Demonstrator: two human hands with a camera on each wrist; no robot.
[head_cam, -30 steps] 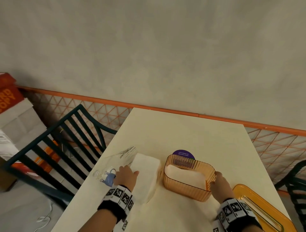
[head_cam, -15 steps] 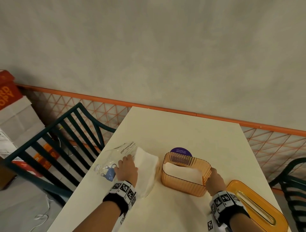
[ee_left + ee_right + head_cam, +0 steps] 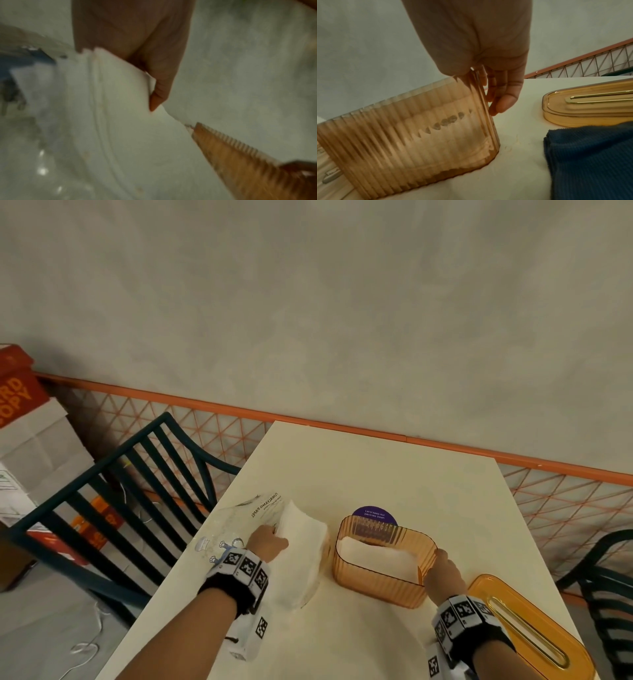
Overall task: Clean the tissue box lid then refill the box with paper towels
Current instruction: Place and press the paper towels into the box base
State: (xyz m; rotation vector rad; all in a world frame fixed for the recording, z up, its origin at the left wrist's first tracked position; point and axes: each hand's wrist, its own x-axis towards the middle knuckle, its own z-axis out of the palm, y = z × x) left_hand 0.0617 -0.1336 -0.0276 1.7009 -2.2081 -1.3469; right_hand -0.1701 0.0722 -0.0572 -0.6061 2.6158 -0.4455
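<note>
ribbed amber tissue box (image 3: 378,571), half-filled white, gripped at its rim by right hand (image 3: 443,575); left hand (image 3: 267,544) pinching paper towels (image 3: 301,546) beside wrapper (image 3: 246,520) reading "tuwalyang papel".

The left hand (image 3: 266,545) has lifted the paper towels (image 3: 301,546) (slightly).

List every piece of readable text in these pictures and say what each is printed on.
"TUWALYANG PAPEL" on the clear wrapper beside the left hand; its smaller lines are too small to read.
"Let's keep our pantries clean" on the purple sticker behind the box, barely legible.
"RD" over "OPY" on the red carton, cut off at the frame edge.
Wrist-band markers: patterns, no words.
</note>
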